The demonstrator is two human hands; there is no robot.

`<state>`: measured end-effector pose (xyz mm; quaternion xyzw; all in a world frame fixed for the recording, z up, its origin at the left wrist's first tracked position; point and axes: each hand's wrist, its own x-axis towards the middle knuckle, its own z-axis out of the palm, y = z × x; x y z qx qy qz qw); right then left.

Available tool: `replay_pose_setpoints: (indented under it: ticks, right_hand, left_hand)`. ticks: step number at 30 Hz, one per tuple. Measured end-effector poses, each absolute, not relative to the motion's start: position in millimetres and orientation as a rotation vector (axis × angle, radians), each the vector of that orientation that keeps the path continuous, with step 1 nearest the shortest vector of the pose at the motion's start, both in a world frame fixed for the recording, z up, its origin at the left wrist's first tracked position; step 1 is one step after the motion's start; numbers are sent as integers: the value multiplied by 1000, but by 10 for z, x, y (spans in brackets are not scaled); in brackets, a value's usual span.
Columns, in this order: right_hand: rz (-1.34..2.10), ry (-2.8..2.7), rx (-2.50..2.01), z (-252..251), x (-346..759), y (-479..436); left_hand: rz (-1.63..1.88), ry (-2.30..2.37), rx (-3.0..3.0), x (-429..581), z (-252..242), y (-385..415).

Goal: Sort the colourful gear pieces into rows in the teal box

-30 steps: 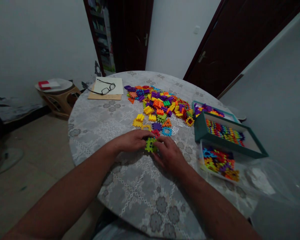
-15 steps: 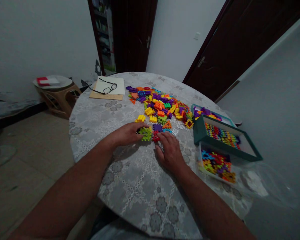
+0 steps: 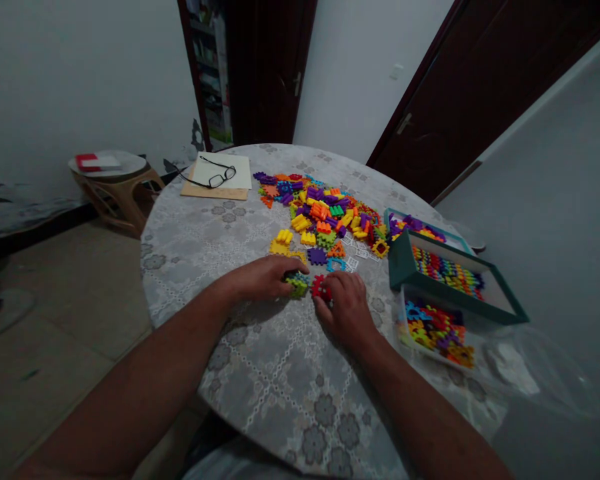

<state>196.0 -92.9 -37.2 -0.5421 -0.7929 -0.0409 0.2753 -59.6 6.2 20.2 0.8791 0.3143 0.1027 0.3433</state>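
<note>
My left hand (image 3: 267, 277) is closed on a small green block construction (image 3: 298, 287) made of toothed building pieces, low over the tabletop. Just to its right, my right hand (image 3: 346, 297) grips a red toothed building piece (image 3: 321, 287) between thumb and fingers. A narrow gap separates the two. Beyond the hands lie a purple toothed piece (image 3: 317, 256), a light-blue frame piece (image 3: 336, 265), an orange triangular piece (image 3: 337, 249) and yellow pieces (image 3: 280, 247). My fingers hide part of both held things.
A heap of colourful building pieces (image 3: 325, 207) covers the table's far middle. At right stand a dark green box (image 3: 397, 263) and a clear plastic tub (image 3: 437, 360). Eyeglasses (image 3: 217, 180) rest on paper at the far left. A stool (image 3: 125, 193) stands beside the table.
The red piece has come toward me, away from the purple piece, in my right hand. My left hand has moved slightly nearer and tilted the green construction.
</note>
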Motion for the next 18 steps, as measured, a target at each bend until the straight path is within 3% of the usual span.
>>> replay_pose_setpoints:
  ticks: [18]
  right_hand:
    - [-114, -2241, -1187, -230, 1924, -1007]
  left_hand:
    - [349, 807, 2286, -399, 8, -6]
